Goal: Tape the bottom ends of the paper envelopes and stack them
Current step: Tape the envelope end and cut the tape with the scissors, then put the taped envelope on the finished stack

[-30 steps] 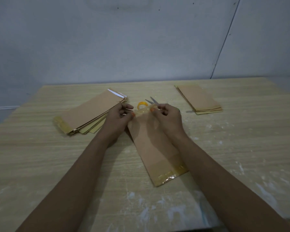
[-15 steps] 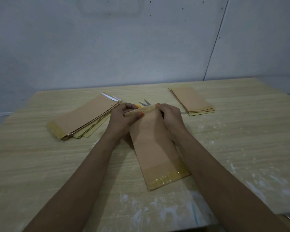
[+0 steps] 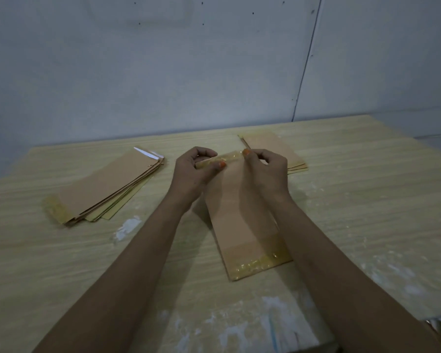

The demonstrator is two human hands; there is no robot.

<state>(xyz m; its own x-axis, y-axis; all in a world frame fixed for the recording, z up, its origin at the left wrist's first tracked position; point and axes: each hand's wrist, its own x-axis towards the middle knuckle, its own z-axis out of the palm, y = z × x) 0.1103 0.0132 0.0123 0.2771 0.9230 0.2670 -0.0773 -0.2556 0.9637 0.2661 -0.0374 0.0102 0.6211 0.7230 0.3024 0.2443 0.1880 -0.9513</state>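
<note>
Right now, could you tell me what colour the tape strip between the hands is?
The tape strip is translucent yellowish, shown in the head view, the only one.

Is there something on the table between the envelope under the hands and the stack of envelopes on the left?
Nothing visible: only bare table lies between the envelope and the left stack.

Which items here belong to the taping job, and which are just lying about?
In use: envelope, tape strip, left hand, right hand, left stack, right stack.
Lying about: white smears on the table.
</note>
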